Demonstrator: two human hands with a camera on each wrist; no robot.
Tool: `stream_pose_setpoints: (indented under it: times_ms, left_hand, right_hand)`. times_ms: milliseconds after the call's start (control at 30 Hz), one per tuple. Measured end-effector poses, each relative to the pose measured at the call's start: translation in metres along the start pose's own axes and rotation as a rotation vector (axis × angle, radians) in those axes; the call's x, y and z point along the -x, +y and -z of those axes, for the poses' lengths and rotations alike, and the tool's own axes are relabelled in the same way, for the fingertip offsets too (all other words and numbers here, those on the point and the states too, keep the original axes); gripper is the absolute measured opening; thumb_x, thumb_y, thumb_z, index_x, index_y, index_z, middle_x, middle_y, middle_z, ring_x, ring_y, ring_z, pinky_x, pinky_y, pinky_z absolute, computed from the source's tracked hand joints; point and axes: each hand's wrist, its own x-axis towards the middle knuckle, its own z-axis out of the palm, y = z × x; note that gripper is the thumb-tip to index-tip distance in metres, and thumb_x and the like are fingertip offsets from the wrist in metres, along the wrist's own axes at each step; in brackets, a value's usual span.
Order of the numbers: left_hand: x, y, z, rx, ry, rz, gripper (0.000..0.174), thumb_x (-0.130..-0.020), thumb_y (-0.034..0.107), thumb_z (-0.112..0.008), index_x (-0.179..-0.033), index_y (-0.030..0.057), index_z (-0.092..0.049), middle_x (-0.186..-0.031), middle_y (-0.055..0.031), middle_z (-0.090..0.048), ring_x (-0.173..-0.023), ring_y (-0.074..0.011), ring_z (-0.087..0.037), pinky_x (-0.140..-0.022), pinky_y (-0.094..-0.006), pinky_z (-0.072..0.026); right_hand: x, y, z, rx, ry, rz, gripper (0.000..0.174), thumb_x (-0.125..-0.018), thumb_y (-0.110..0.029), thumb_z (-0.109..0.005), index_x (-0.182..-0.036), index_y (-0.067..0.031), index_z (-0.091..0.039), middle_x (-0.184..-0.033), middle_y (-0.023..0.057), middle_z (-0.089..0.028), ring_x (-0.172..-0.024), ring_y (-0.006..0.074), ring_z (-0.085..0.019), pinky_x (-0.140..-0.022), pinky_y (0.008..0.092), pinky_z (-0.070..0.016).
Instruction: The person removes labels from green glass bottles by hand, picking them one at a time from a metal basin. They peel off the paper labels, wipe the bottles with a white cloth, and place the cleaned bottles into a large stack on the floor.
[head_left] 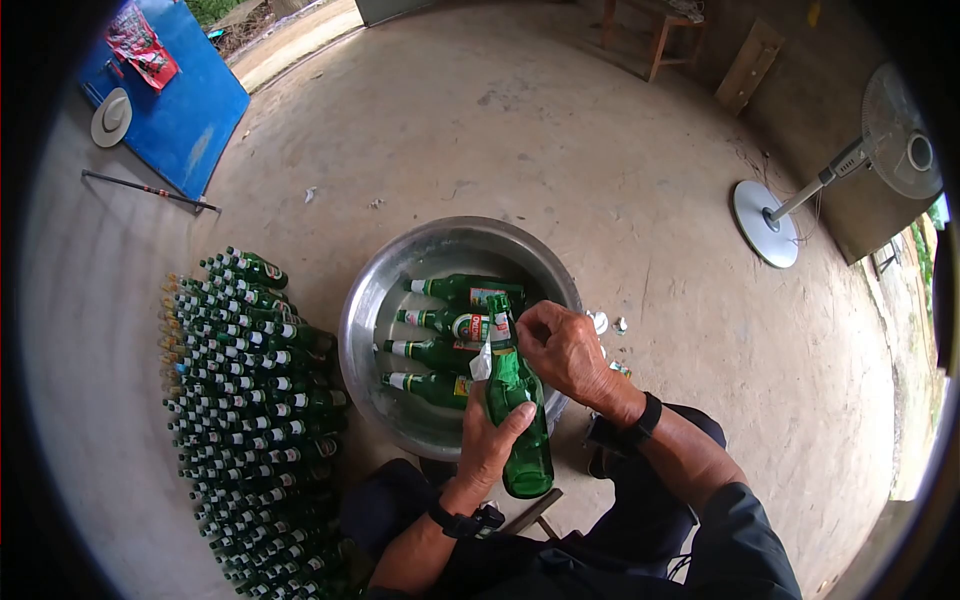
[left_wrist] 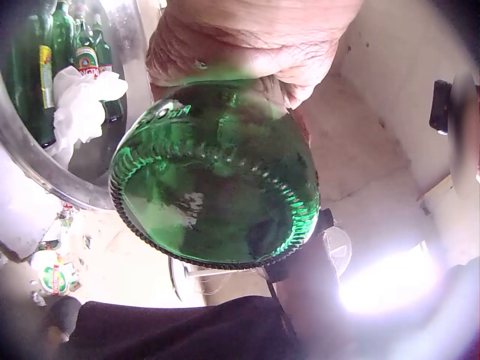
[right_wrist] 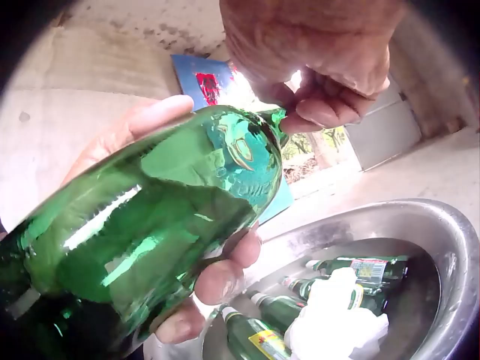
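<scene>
A green glass bottle, its body bare of a label, lies tilted in my left hand. That hand grips it round the body, with the base pointing down towards me. Red and white neck label shows below the mouth. My right hand has its fingers curled, the fingertips pinching at the neck by this label. White crumpled paper shows beside the left fingers, overlapping the metal basin in the wrist views. Several labelled green bottles lie in water in the basin.
A dense group of green bottles stands left of the basin. Scraps of white paper litter the floor on the right. Farther off are a standing fan, a blue panel and a wooden stool.
</scene>
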Motion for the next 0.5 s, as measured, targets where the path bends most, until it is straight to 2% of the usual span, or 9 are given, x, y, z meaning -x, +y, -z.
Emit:
stream_pose_setpoints:
  times_ms: [100,167,200,267,400,467,500]
  left_hand:
    - [0.0007,0.0069,-0.0033,0.053,-0.005,0.019,0.042,-0.091,0.019,-0.074,-0.123,0.0032,-0.053,-0.106,-0.0046,-0.063,-0.093,-0.0128,-0.060,-0.086,-0.0305,-0.0504]
    - [0.0007,0.0068,-0.0041,0.065,-0.013,0.054,0.049,-0.088,0.028,-0.075,-0.127,0.0063,-0.054,-0.106,-0.0012,-0.059,-0.094,-0.0105,-0.057,-0.085,-0.0281,-0.0484]
    - [0.0007,0.0069,-0.0039,0.065,-0.013,0.055,0.049,-0.088,0.028,-0.075,-0.127,0.0063,-0.054,-0.106,-0.0012,-0.059,-0.094,-0.0105,-0.057,-0.085,-0.0281,-0.0484]
    - [0.0007,0.0069,-0.0031,0.107,-0.020,0.037,0.043,-0.091,0.018,-0.073,-0.127,0.0033,-0.054,-0.108,-0.0041,-0.063,-0.095,-0.0123,-0.060,-0.087,-0.0304,-0.0500]
    - [0.0008,0.0053,-0.0022,0.112,-0.027,0.050,0.046,-0.091,0.019,-0.074,-0.128,0.0029,-0.054,-0.109,-0.0046,-0.063,-0.096,-0.0124,-0.059,-0.089,-0.0304,-0.0496]
    - [0.0013,0.0045,-0.0025,0.083,-0.024,0.076,0.050,-0.088,0.028,-0.075,-0.128,0.0062,-0.055,-0.107,-0.0010,-0.061,-0.096,-0.0106,-0.058,-0.086,-0.0283,-0.0482]
    - [0.0014,0.0052,-0.0029,0.084,-0.024,0.077,0.050,-0.088,0.028,-0.075,-0.128,0.0062,-0.055,-0.107,-0.0010,-0.061,-0.096,-0.0106,-0.058,-0.086,-0.0283,-0.0482]
  right_hand:
    - [-0.0005,0.0003,0.0008,-0.014,-0.003,-0.014,0.010,-0.088,-0.007,-0.071,-0.094,0.0014,-0.070,-0.081,0.0155,-0.073,-0.071,0.0238,-0.072,-0.065,0.0346,-0.0569]
    - [-0.0009,0.0007,0.0010,-0.016,-0.006,-0.023,0.010,-0.088,-0.006,-0.070,-0.095,0.0015,-0.070,-0.081,0.0157,-0.073,-0.071,0.0227,-0.072,-0.066,0.0343,-0.0569]
    - [-0.0011,0.0013,0.0013,-0.029,-0.005,-0.043,0.011,-0.089,-0.006,-0.070,-0.095,0.0021,-0.069,-0.081,0.0157,-0.073,-0.071,0.0214,-0.072,-0.066,0.0339,-0.0568]
    - [-0.0014,0.0024,0.0028,-0.041,-0.003,-0.063,0.011,-0.089,-0.007,-0.069,-0.096,0.0027,-0.069,-0.081,0.0156,-0.073,-0.071,0.0201,-0.071,-0.066,0.0336,-0.0567]
    - [-0.0023,0.0023,0.0046,-0.098,-0.036,-0.134,0.014,-0.094,-0.009,-0.066,-0.098,0.0044,-0.069,-0.080,0.0126,-0.073,-0.072,0.0164,-0.069,-0.067,0.0324,-0.0563]
    - [-0.0025,0.0033,0.0042,-0.116,-0.046,-0.177,0.016,-0.097,-0.010,-0.065,-0.100,0.0049,-0.069,-0.080,0.0114,-0.072,-0.073,0.0156,-0.069,-0.067,0.0319,-0.0561]
    - [-0.0029,0.0047,0.0038,-0.148,-0.061,-0.184,0.017,-0.098,-0.011,-0.064,-0.101,0.0051,-0.069,-0.081,0.0107,-0.072,-0.073,0.0149,-0.069,-0.067,0.0315,-0.0559]
